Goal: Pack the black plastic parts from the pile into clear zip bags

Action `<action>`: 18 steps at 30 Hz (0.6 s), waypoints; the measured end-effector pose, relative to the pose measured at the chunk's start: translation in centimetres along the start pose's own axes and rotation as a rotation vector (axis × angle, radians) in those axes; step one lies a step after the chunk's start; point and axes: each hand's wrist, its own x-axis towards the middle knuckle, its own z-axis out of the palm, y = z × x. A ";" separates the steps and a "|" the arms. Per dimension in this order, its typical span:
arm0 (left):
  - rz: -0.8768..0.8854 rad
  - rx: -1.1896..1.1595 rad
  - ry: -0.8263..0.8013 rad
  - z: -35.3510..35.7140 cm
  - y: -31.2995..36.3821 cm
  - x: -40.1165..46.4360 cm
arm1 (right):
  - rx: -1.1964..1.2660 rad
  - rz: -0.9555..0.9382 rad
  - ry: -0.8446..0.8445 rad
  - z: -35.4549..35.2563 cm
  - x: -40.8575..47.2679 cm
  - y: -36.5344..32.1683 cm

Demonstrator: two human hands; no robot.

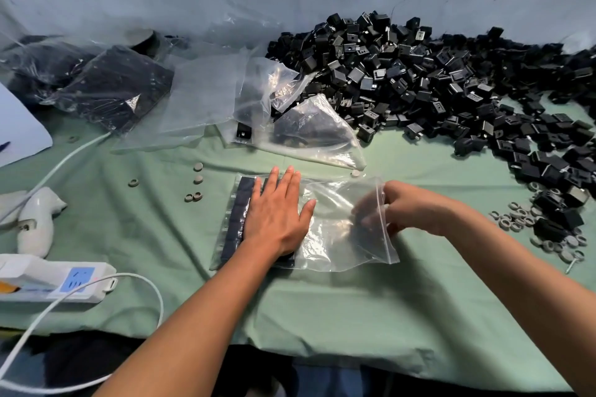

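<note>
- Many black parts heaped in a pile at far right, on green cloth.
- Empty bags lie left of the pile; filled bags farther left.
- Zip bag at centre, parts packed in its left end.
- Left hand flat, fingers straight, pressing those parts.
- Right hand pinches the bag's zip edge.
- Grey rings near right; power strip at left.

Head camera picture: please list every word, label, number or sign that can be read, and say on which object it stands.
No text can be read in this picture.
Power strip: its blue label carries pale marks, too blurred to read.
Filled bag at the far left: a small pale triangular mark, not legible.
Black parts in the pile: no readable print.
</note>
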 end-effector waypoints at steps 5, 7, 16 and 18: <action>0.002 0.000 0.007 0.0 -0.1 0.1 | -0.497 -0.295 0.142 1.0 0.9 -1.4; 0.001 -0.004 0.010 0.1 -0.1 0.0 | -0.341 -0.438 0.045 2.2 0.9 -1.0; -0.001 0.002 0.012 0.1 0.0 0.1 | -0.718 -0.836 0.314 4.1 6.2 1.7; -0.005 -0.004 0.014 0.0 0.0 0.1 | -0.759 -0.831 0.385 4.3 6.5 1.9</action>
